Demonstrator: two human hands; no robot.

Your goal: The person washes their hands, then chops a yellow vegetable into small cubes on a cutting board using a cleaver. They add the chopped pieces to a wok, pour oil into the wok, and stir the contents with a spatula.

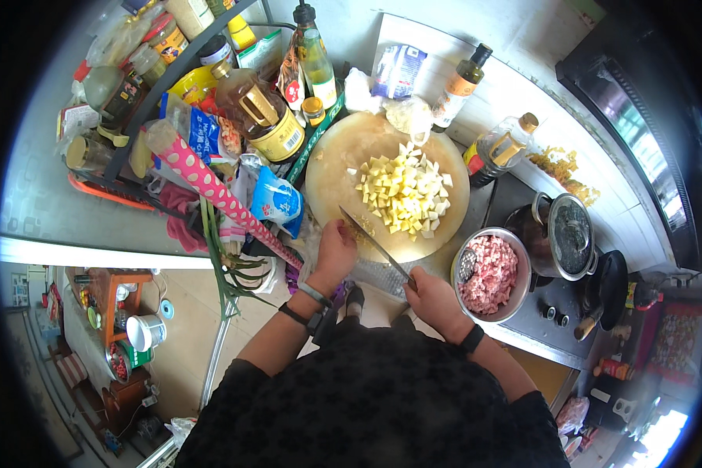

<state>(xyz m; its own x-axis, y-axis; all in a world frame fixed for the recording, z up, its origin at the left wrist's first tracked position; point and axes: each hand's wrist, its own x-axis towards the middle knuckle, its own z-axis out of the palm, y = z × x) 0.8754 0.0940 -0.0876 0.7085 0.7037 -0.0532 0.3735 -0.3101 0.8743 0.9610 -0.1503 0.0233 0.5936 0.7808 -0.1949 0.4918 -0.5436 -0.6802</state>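
Observation:
My right hand (436, 301) grips the handle of a kitchen knife (380, 248). Its blade slants up and left over the near edge of a round chopping board (333, 158). My left hand (336, 251) is at the board's near left rim, close to the blade, with its fingers curled; whether anything is between them is hidden. Finely chopped yellowish bits (362, 230) lie by the blade. Farther back on the same board is a heap of pale yellow diced pieces, probably potato (401, 193).
Right of the board stands a metal bowl of minced meat (494, 278) with a perforated utensil (467, 264) in it. Beyond are a lidded pot (570, 234) and a frying pan (611, 292). Bottles (500, 146), bags and spring onions (216, 257) crowd the back and left.

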